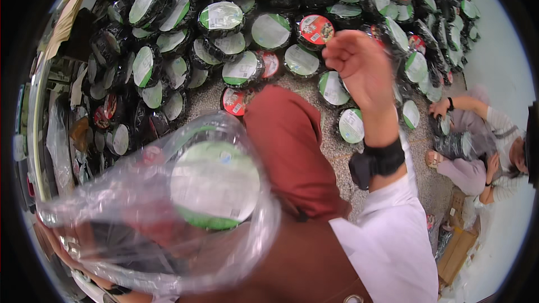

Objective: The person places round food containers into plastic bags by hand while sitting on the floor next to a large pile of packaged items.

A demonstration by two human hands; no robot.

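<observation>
In front of me hangs a large clear plastic bag [135,191], blurred by motion. Behind or inside its film is a round pack [216,182] with a white and green label; I cannot tell which. At the lower left my left hand [49,225] is at the bag's gathered end, closed on it, its fingers mostly hidden by the film. My right hand [359,64] is raised over the pile, fingers loosely bent and apart, with nothing in it. Close by its fingertips, a round pack with a red label [316,29] lies on the pile.
Many dark, film-wrapped round packs [241,67] are heaped across the far side. My bent knee [289,140] sits mid-view above the speckled floor [334,163]. At right a seated co-worker [477,140] handles similar packs. Cardboard [457,252] lies near the pale wall [502,50].
</observation>
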